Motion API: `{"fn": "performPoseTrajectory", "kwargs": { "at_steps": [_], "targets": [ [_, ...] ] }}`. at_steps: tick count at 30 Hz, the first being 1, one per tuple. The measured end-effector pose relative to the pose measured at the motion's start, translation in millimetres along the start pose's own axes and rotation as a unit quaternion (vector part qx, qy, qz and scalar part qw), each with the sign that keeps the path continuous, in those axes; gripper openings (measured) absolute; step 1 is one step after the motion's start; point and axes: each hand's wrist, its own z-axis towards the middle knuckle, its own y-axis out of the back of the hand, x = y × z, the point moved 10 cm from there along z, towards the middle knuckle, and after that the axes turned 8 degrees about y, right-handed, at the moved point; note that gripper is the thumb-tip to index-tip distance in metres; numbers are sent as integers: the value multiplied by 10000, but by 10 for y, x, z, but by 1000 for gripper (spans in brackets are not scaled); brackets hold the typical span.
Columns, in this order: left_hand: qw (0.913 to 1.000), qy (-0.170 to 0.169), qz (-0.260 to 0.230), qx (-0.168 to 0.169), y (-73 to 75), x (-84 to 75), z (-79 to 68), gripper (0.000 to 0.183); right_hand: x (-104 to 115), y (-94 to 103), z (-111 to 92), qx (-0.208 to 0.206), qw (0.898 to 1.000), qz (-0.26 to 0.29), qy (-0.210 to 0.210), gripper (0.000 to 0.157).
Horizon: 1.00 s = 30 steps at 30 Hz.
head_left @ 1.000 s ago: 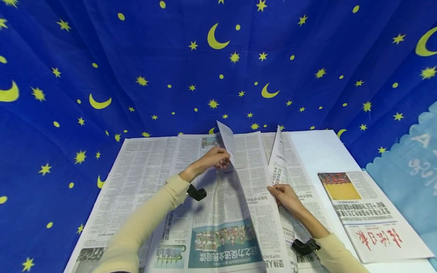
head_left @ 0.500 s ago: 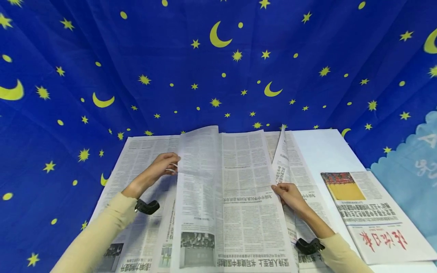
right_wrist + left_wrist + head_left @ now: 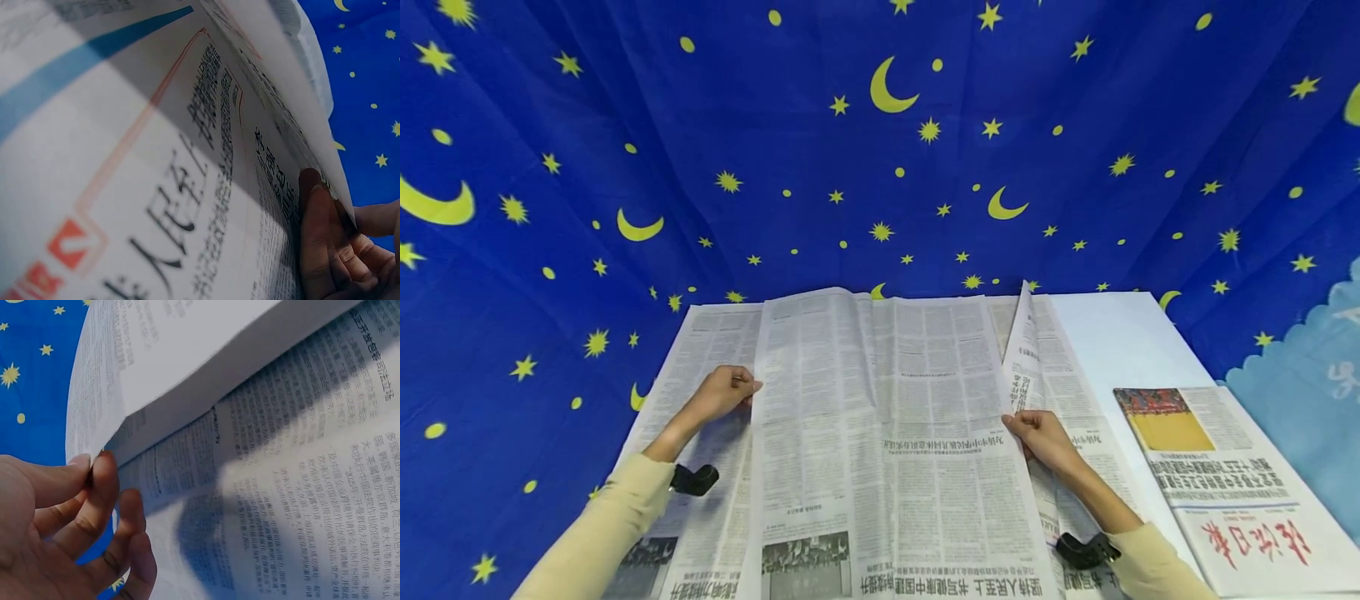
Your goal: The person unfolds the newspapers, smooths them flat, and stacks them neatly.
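Note:
A large open newspaper (image 3: 936, 392) covers most of the white table, its printing upside down to me. My left hand (image 3: 724, 393) pinches the left edge of a turned page (image 3: 805, 400) between thumb and index finger; the left wrist view shows the page (image 3: 187, 356) lifted over another sheet, with the other fingers of that hand (image 3: 94, 519) curled beneath. On the right, my right hand (image 3: 1043, 437) pinches the right edge of the sheets. In the right wrist view the fingers (image 3: 319, 231) lie behind the raised paper edge, beside large black and red print.
A folded newspaper (image 3: 1240, 500) with a red title and a yellow picture lies at the right on the white table (image 3: 1120, 342). Behind the table hangs a blue cloth (image 3: 820, 133) with yellow moons and stars. Black wrist cameras sit on both wrists.
My left hand has carried the page from the middle over to the left, covering the teal picture and the left-hand page. The right hand keeps its hold on the right edge.

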Motion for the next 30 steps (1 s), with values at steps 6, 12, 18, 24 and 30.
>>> {"fn": "performPoseTrajectory", "kwargs": {
  "at_steps": [6, 12, 18, 24, 30],
  "targets": [
    [9995, 190, 183, 146, -26, 139, -12, 22, -16, -1, 11, -78, 10000, -29, -37, 33],
    [9989, 182, -51, 424, -130, 271, -14, 20, 10, 12, 7, -77, 9999, -122, 7, 33],
    [9880, 593, -961, 1054, -345, 369, -23, 15, 18, 10, -9, -55, 10000, -76, 23, 34],
    [9816, 983, -1185, 1132, -410, 438, -49, 38, 13, 10, -12, -36, 10000, -37, 51, 34],
    [9795, 1152, -1294, 1032, -340, 557, -83, 33, 4, 35, -9, -49, 10000, -67, 20, 33]
  ]
}}
